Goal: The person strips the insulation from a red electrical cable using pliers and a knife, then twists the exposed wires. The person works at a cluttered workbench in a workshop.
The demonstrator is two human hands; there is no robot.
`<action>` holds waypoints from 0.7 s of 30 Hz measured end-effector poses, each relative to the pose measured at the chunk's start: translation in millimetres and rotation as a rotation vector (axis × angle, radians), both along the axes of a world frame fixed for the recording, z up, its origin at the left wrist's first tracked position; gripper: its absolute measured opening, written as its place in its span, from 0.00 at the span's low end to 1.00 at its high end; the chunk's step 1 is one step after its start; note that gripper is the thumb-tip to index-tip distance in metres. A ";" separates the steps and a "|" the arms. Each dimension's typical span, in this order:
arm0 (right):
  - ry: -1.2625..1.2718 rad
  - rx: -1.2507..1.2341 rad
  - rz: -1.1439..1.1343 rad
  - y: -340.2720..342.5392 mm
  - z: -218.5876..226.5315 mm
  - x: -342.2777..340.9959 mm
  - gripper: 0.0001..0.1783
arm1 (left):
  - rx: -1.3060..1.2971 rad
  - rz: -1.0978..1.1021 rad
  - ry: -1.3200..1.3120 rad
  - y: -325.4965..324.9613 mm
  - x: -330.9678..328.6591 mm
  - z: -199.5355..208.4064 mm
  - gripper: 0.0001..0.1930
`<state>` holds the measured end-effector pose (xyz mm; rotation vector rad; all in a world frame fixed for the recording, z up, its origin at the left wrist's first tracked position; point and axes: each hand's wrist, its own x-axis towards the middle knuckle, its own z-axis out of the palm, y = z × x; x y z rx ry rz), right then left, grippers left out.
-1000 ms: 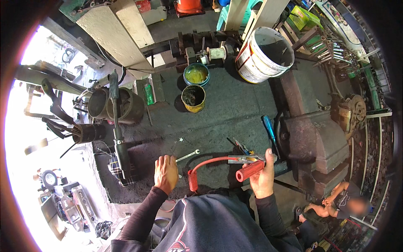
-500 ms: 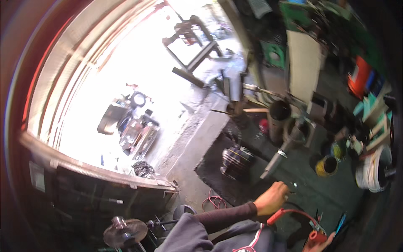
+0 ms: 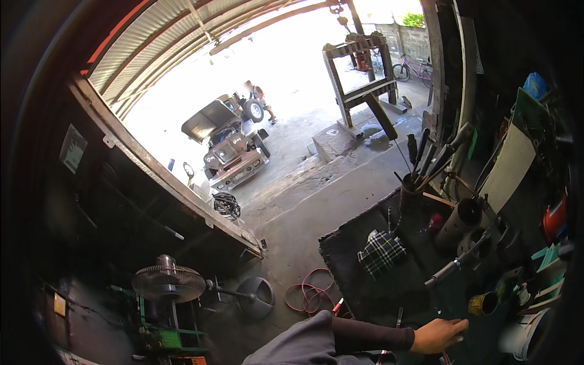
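My left hand (image 3: pixel 439 336), in a dark brown sleeve, reaches in from the lower edge over the dark worktop (image 3: pixel 401 307). Its fingers are bent and drawn together; whatever they may hold is too small to make out. Just below the hand shows a thin red object (image 3: pixel 446 358), partly cut off by the frame. Beyond the hand lies a metal bar tool (image 3: pixel 447 271), and a yellow-rimmed can (image 3: pixel 482 303) stands to the right. A folded plaid cloth (image 3: pixel 381 252) rests farther back. My right hand is outside the picture.
A pot of tools (image 3: pixel 411 193) and a rusty pipe section (image 3: pixel 460 220) stand at the worktop's back. At right is a white bucket (image 3: pixel 528 337). Left are a standing fan (image 3: pixel 168 281) and a coiled red cable (image 3: pixel 311 291). A vehicle (image 3: pixel 228 149) and a person (image 3: pixel 258 96) are outside.
My view has swung, bringing more of the fan and the outdoor yard in. My right hand, which held a red-orange cylindrical object at lower right, has gone out of view.
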<state>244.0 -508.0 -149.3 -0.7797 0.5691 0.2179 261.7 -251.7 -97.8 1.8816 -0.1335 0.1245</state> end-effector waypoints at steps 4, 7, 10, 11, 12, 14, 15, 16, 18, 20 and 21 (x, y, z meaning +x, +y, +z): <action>-0.005 0.014 0.031 4.5 3.5 6.4 0.30 | 0.213 0.064 -0.125 -17.4 10.8 -33.1 0.11; -0.009 0.041 0.072 8.0 6.7 7.4 0.32 | 0.173 0.058 -0.152 -29.1 9.2 -53.5 0.11; -0.013 0.072 0.098 8.9 8.1 5.7 0.33 | 0.360 -0.097 -0.202 -26.6 2.4 -48.4 0.15; -0.014 0.079 0.113 9.5 9.3 5.4 0.34 | 0.491 -0.181 -0.219 -23.4 2.5 -46.9 0.10; -0.014 0.089 0.129 11.2 10.1 4.0 0.34 | 0.470 -0.200 -0.245 -23.9 1.6 -56.0 0.10; -0.017 0.123 0.164 11.5 12.2 1.8 0.35 | 0.427 -0.249 -0.303 -24.7 0.6 -66.3 0.11; -0.025 0.149 0.178 9.9 13.4 1.4 0.36 | 0.372 -0.255 -0.226 -24.0 -1.2 -59.7 0.11; -0.033 0.206 0.203 6.3 14.3 -0.9 0.36 | 0.320 -0.265 -0.149 -21.4 -4.2 -52.5 0.12; -0.047 0.316 0.237 3.5 30.2 -1.3 0.37 | 0.309 -0.287 -0.015 -20.5 -0.8 -31.0 0.12; -0.064 0.008 0.140 19.3 38.6 -0.8 0.41 | 0.330 -0.256 -0.080 -17.3 1.3 -33.4 0.12; -0.035 0.067 0.133 29.0 40.5 8.8 0.44 | 0.367 -0.208 -0.206 -3.5 0.3 -23.5 0.13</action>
